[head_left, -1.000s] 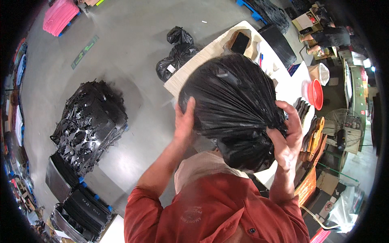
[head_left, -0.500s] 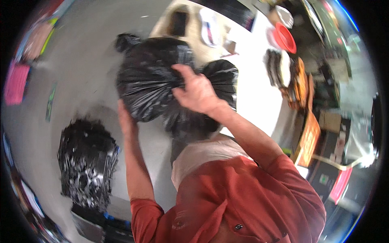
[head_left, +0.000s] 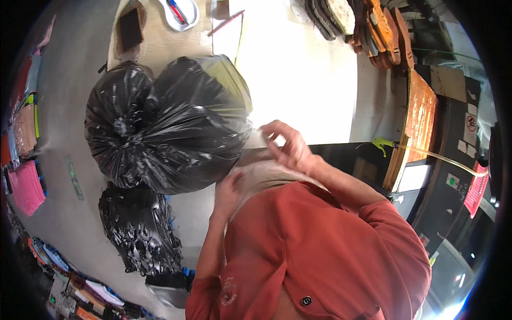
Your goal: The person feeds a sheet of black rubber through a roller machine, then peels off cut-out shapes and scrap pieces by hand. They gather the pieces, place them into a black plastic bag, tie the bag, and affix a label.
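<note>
A full black plastic bag [head_left: 197,125] bulges at the near left edge of the table, its film gathered into creases toward its left part. My left hand [head_left: 228,191] is beside the bag's lower right edge, its fingers loosely extended and slightly blurred; whether they touch the bag I cannot tell. To the right of the bag, in front of my body, my right hand [head_left: 290,146] is raised with bent fingers apart and nothing visible in it. A shiny stack of black plastic film [head_left: 141,232] hangs below the bag on the left.
On the table [head_left: 304,90] are a dark phone-like slab [head_left: 130,29], a white dish [head_left: 189,20] holding pens, and a pinkish stick [head_left: 226,23]. Stacked dark and orange shaped pieces [head_left: 381,32] stand at the far right. A rusty orange panel [head_left: 421,117] rises beyond the table's right side.
The bag has turned and now sits lower and farther left in view. My right hand has come off it toward my body; my left hand has moved from its left side to its lower right.
</note>
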Tool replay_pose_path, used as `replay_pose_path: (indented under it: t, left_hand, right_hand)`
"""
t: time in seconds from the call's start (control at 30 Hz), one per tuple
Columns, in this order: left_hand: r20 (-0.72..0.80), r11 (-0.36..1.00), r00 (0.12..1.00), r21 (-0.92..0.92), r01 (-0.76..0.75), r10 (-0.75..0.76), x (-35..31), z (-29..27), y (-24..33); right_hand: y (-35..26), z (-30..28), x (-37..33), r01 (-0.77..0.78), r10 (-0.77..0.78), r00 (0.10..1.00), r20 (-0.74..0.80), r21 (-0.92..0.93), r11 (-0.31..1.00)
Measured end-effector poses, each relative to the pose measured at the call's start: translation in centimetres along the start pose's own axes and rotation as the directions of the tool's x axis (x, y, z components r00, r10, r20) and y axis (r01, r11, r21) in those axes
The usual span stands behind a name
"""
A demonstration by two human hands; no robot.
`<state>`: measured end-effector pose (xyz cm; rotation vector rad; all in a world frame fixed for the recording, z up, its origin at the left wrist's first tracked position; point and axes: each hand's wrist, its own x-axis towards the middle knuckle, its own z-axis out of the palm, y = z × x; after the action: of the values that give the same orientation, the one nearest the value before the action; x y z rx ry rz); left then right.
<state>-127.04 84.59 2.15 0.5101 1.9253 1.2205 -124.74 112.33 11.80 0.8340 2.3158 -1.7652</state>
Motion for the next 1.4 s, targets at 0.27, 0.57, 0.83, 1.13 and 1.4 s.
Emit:
replay_pose_path:
  t: [0.27,0.57,0.83,1.13,1.4]
  left_hand:
    - [-0.081,0.818,0.931,0.507,-0.270,0.357,12.5,7.6,9.7]
    - [-0.029,0.680,0.964,0.714,-0.165,0.264,14.8,12.5,7.5]
    - [-0.074,0.762,0.887,0.546,-0.347,0.456,15.7,14.5,9.9]
    - [-0.083,0.609,0.827,0.718,-0.337,0.556,23.3,9.6,7.5]
    - [-0.107,0.600,0.805,0.725,-0.339,0.584,23.7,10.1,6.1]
  right_hand:
    - [10.6,-9.4,2.3,-0.318,0.283,0.913,-0.295,-0.076,0.945]
    - [14.0,-9.1,1.8,-0.250,0.281,0.931,-0.234,0.154,0.956]
    - [11.8,-12.3,5.2,0.193,-0.342,0.882,-0.323,-0.414,0.890]
    - [11.1,-8.0,11.3,0.199,-0.306,0.932,-0.195,-0.430,0.881]
    - [10.7,-7.0,12.6,0.173,-0.290,0.934,-0.210,-0.445,0.879]
